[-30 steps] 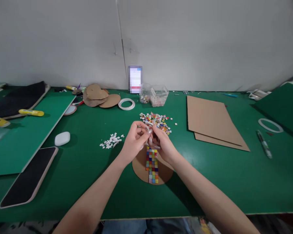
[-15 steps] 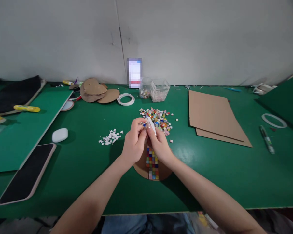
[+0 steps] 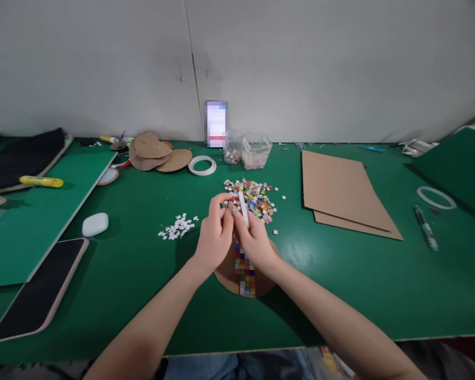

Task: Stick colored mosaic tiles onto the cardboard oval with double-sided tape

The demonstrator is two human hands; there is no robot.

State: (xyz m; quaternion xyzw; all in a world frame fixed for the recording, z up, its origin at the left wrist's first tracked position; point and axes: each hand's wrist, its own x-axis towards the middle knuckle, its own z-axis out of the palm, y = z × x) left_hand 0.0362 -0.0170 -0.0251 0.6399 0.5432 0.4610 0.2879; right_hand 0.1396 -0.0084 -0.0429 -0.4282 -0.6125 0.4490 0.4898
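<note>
My left hand and my right hand meet fingertip to fingertip above a round cardboard disc. A narrow white strip sticks up from my right hand, held between thumb and fingers. The fingers of my left hand are pinched together against the right thumb; whatever is between them is too small to make out. Rows of coloured mosaic tiles run down the disc, their far end hidden by my hands. Just beyond my fingers lies a heap of loose mosaic tiles.
White paper scraps lie left of my hands. Behind stand a clear tub, a phone against the wall and a tape roll. Cardboard sheets lie to the right; a dark-screened phone is at the left.
The white strip now stands more upright, with its narrower side showing. My hands stay together over the disc, and the whole view has shifted slightly.
</note>
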